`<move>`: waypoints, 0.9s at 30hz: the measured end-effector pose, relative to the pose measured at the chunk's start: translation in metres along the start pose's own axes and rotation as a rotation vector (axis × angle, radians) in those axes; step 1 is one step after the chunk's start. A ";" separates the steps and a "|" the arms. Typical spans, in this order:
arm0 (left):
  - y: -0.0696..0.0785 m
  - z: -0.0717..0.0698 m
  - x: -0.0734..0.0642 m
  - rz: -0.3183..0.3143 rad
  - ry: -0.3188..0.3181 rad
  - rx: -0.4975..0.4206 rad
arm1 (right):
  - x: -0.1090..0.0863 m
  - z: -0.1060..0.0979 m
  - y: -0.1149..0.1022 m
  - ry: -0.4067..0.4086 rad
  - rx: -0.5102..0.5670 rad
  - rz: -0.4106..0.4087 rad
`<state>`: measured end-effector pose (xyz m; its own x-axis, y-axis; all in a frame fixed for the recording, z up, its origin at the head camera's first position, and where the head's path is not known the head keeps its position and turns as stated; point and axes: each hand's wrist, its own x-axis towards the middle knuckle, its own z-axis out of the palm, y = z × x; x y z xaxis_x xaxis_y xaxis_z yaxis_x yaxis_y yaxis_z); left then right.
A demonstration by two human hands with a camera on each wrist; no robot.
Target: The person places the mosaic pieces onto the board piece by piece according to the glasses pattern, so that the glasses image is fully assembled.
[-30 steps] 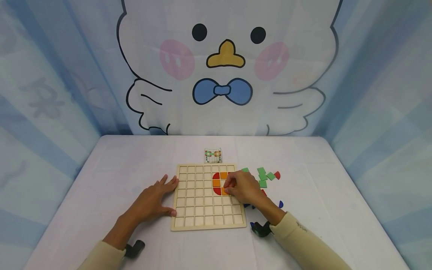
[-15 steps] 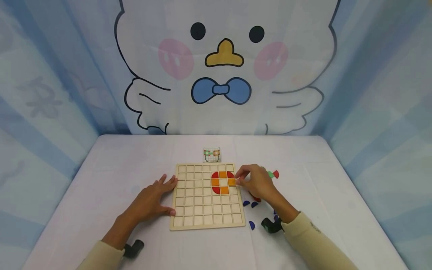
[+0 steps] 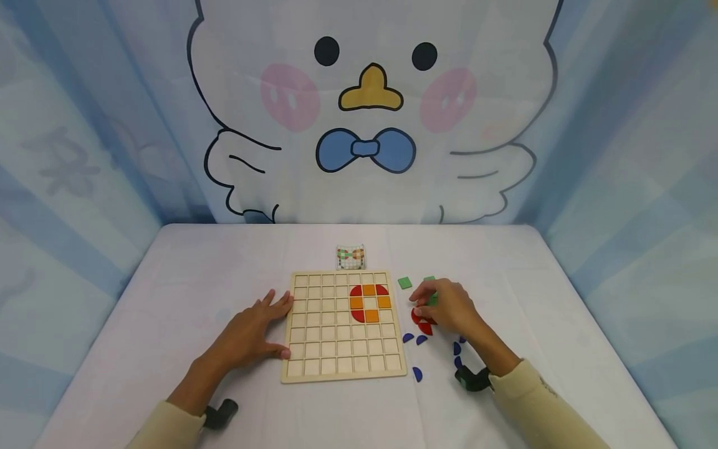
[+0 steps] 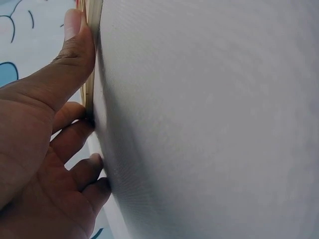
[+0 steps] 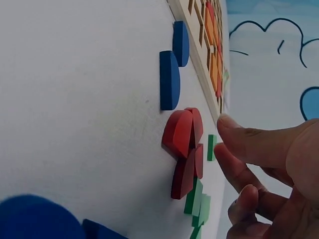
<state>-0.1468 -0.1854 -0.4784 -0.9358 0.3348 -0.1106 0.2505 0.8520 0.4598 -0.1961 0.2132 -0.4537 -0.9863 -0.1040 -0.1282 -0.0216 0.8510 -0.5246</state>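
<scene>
A wooden grid board (image 3: pixel 331 351) lies on the table with red quarter-circle pieces (image 3: pixel 357 317) and orange square pieces (image 3: pixel 368 290) forming a ring in its upper right cells. My left hand (image 3: pixel 244 337) rests at the board's left edge, fingers spread, with thumb and fingertips touching the rim. Right of the board, my right hand (image 3: pixel 449 305) hovers low over loose red quarter-circle pieces (image 5: pixel 178 133). Its thumb and fingers are apart with nothing between them in the right wrist view. Part of the red and green pieces is hidden under this hand in the head view.
Several blue half-round pieces (image 3: pixel 417 374) lie right of the board. Green squares (image 3: pixel 405 283) lie farther back, near the right hand. A small patterned card (image 3: pixel 350 257) sits behind the board. A printed curtain (image 3: pixel 367 187) hangs past the table's far edge.
My right hand has moved right, from the board to the loose red pieces, leaving an orange square in the ring's right cell. The left hand stays at the board's edge.
</scene>
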 end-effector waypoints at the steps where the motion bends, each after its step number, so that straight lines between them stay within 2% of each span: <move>1: 0.000 0.000 0.000 0.000 0.001 0.000 | 0.000 0.001 0.001 -0.008 -0.004 -0.004; 11: -0.001 0.001 0.001 -0.002 0.002 0.006 | -0.003 0.005 0.002 -0.043 -0.085 -0.037; 19: -0.002 0.006 0.002 -0.016 0.005 0.031 | -0.003 0.004 0.005 -0.042 -0.097 -0.041; 27: -0.002 0.005 0.001 -0.018 0.007 0.035 | -0.002 0.003 0.010 -0.042 -0.106 -0.059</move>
<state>-0.1468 -0.1849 -0.4833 -0.9419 0.3167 -0.1119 0.2422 0.8712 0.4270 -0.1937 0.2199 -0.4614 -0.9751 -0.1750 -0.1364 -0.0984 0.8921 -0.4411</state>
